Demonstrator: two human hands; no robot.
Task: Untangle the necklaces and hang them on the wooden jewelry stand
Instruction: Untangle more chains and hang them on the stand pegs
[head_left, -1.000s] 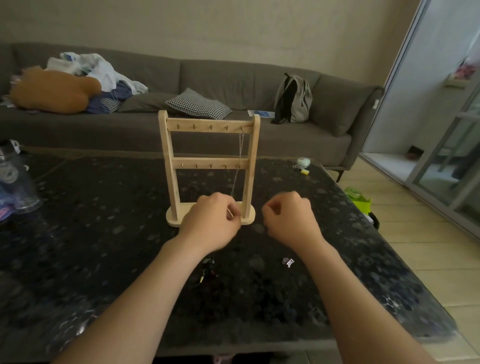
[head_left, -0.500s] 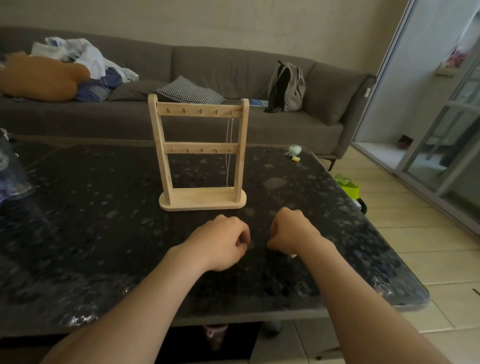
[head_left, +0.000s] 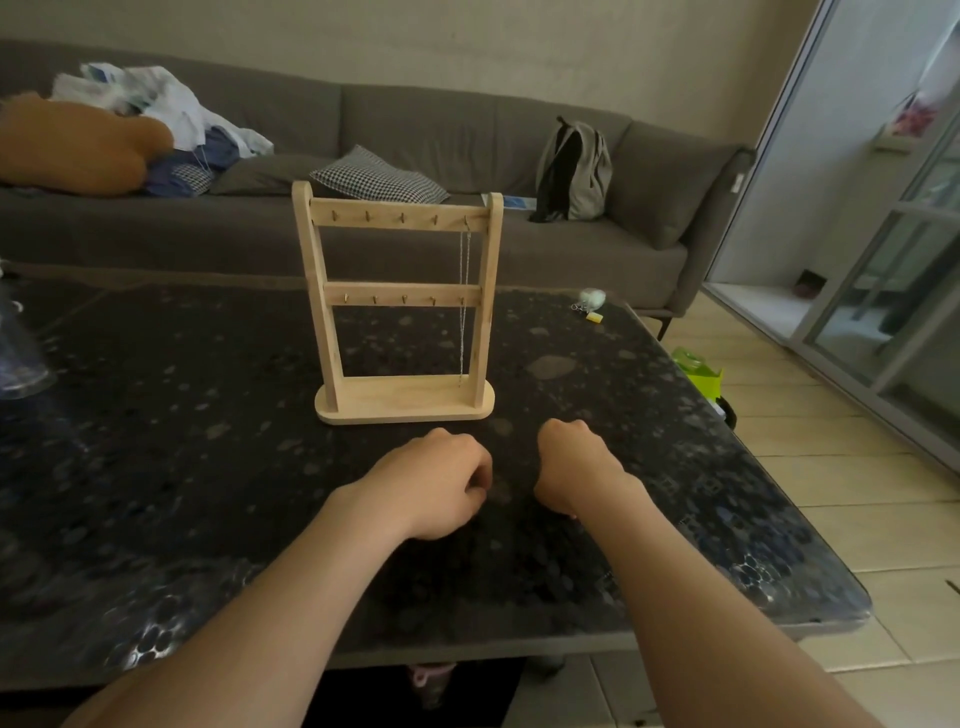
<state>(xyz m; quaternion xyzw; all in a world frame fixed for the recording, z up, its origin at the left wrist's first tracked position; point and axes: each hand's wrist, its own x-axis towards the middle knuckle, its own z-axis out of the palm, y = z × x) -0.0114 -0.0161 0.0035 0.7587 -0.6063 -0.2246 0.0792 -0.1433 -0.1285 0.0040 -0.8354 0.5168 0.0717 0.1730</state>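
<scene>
The wooden jewelry stand (head_left: 405, 400) stands upright on the dark speckled table (head_left: 156, 441), just beyond my hands. One thin silver necklace (head_left: 464, 312) hangs from the rightmost peg of the top bar, reaching down to the base. My left hand (head_left: 436, 483) rests knuckles-up on the table in front of the stand, fingers curled under, thumb against the forefinger. My right hand (head_left: 576, 467) lies beside it, a small gap apart, also curled. No chain shows in either hand; what lies under them is hidden.
A small keychain with a pale puff (head_left: 589, 301) lies at the table's far right. A clear bottle (head_left: 21, 358) stands at the left edge. A grey sofa (head_left: 649, 228) with a backpack (head_left: 574, 171), a cushion and clothes runs behind the table. A green object (head_left: 698, 371) sits on the floor.
Both hands have come back from the stand's base to the table in front of it. The left hand let go of the silver chain, which now hangs straight.
</scene>
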